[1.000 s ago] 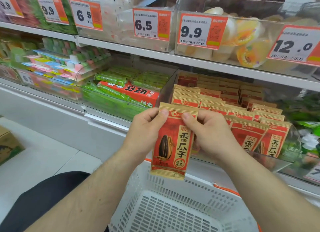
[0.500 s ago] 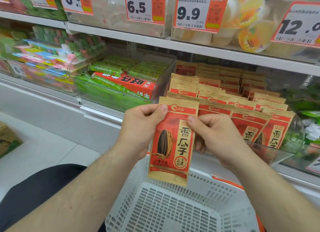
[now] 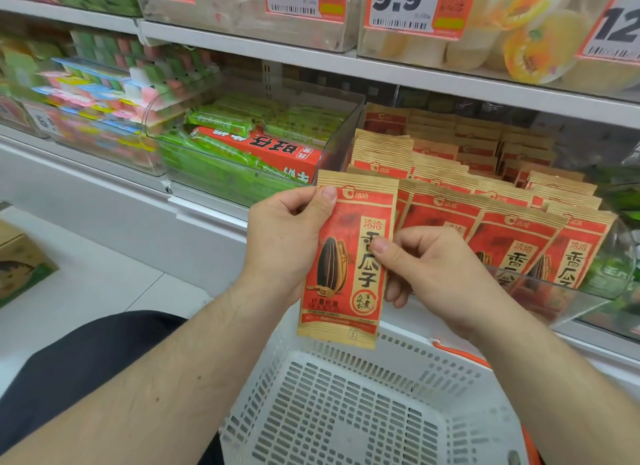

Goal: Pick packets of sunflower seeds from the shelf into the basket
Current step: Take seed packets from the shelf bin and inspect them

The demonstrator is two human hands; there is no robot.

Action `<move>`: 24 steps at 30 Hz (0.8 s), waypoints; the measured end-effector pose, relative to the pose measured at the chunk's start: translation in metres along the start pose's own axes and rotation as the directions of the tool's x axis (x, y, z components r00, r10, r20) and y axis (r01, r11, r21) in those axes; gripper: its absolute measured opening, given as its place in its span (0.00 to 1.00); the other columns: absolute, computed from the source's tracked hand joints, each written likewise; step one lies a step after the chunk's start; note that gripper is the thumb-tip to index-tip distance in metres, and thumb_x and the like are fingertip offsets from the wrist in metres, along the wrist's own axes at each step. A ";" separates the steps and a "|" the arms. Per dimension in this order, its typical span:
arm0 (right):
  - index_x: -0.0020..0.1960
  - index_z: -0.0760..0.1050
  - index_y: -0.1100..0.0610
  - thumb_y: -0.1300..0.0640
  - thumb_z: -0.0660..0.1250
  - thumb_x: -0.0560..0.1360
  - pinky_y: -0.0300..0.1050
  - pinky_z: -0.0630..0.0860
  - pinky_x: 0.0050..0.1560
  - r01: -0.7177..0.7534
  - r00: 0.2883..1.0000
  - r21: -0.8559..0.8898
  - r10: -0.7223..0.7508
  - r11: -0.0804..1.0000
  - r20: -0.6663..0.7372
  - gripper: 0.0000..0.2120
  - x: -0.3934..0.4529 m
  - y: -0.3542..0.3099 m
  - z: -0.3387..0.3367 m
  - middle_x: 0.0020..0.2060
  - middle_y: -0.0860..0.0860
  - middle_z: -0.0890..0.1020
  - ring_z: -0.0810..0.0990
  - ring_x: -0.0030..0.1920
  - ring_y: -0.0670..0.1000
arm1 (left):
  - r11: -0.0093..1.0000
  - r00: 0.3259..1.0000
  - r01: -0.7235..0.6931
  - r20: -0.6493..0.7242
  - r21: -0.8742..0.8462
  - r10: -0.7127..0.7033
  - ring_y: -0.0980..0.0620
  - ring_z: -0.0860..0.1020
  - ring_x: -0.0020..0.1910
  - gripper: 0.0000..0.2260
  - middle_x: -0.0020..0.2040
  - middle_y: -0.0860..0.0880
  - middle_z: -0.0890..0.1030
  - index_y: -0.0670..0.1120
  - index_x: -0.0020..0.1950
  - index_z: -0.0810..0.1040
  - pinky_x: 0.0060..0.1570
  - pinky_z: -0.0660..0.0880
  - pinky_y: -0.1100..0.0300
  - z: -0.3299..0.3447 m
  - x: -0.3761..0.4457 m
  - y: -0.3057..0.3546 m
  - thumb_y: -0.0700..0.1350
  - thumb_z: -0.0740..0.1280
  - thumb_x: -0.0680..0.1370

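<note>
Basket [image 3: 349,405] looks bare so far, so this is early going. Left hand [image 3: 287,242] and right hand [image 3: 426,274] both pinch one seed packet [image 3: 346,267] right above it; loads more packets [image 3: 485,201] wait on the shelf.

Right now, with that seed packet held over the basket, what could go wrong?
The packet hangs over the basket's near rim, so a careless drop might land outside. The left hand pinches only its top corner and the right hand its side edge, so it might slip early.
</note>
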State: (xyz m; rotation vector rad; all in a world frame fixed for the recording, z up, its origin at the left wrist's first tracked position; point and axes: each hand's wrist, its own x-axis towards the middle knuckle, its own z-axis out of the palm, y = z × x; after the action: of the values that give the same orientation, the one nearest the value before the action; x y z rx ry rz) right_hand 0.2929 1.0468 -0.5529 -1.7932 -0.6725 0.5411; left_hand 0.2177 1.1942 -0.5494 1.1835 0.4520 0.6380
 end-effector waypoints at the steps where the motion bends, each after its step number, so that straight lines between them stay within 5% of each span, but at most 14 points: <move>1: 0.40 0.78 0.67 0.43 0.68 0.66 0.46 0.77 0.31 -0.009 1.000 0.010 0.009 1.000 0.026 0.24 -0.001 0.000 0.000 0.33 0.63 0.83 0.79 0.29 0.52 | 1.000 1.000 0.004 -0.005 -0.002 -0.004 0.46 0.84 0.36 0.07 0.38 0.44 0.85 0.44 0.42 0.83 0.38 0.83 0.49 0.000 0.000 0.001 0.40 0.68 0.79; 9: 0.42 0.77 0.69 0.47 0.69 0.68 0.46 0.77 0.31 0.009 0.995 -0.033 -0.006 0.999 0.099 0.22 -0.004 0.003 0.005 0.34 0.65 0.82 0.79 0.28 0.51 | 0.999 0.999 0.024 -0.039 -0.027 -0.025 0.45 0.84 0.36 0.07 0.39 0.42 0.85 0.42 0.44 0.83 0.37 0.83 0.49 -0.005 0.004 0.002 0.41 0.68 0.79; 14: 0.51 0.80 0.60 0.45 0.71 0.67 0.50 0.76 0.34 0.017 0.982 -0.070 -0.003 0.997 0.188 0.21 -0.007 0.002 0.005 0.40 0.67 0.82 0.80 0.30 0.53 | 0.998 0.997 0.039 -0.060 -0.047 -0.041 0.47 0.84 0.35 0.07 0.38 0.44 0.85 0.43 0.44 0.82 0.35 0.82 0.51 -0.007 0.005 0.006 0.42 0.67 0.80; 20: 0.54 0.79 0.57 0.48 0.72 0.69 0.50 0.76 0.33 0.045 0.983 -0.114 -0.024 0.992 0.181 0.17 -0.008 0.001 0.006 0.34 0.60 0.80 0.78 0.28 0.51 | 0.998 0.996 0.036 -0.079 -0.047 -0.039 0.46 0.84 0.35 0.07 0.39 0.43 0.85 0.43 0.44 0.82 0.35 0.83 0.50 -0.009 0.006 0.007 0.43 0.68 0.80; 24: 0.61 0.74 0.47 0.62 0.75 0.73 0.47 0.79 0.33 0.076 0.964 -0.116 -0.043 0.990 0.264 0.20 -0.011 0.000 0.006 0.33 0.59 0.80 0.80 0.31 0.55 | 0.996 0.994 0.060 -0.090 -0.073 -0.067 0.47 0.84 0.36 0.06 0.39 0.43 0.85 0.43 0.46 0.81 0.35 0.83 0.51 -0.011 0.007 0.010 0.43 0.67 0.80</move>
State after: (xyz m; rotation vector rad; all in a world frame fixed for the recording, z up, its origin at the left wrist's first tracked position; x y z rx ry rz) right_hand 0.2811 1.0437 -0.5544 -1.8284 -0.9569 0.7152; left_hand 0.2141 1.2089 -0.5434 1.0724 0.5391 0.6502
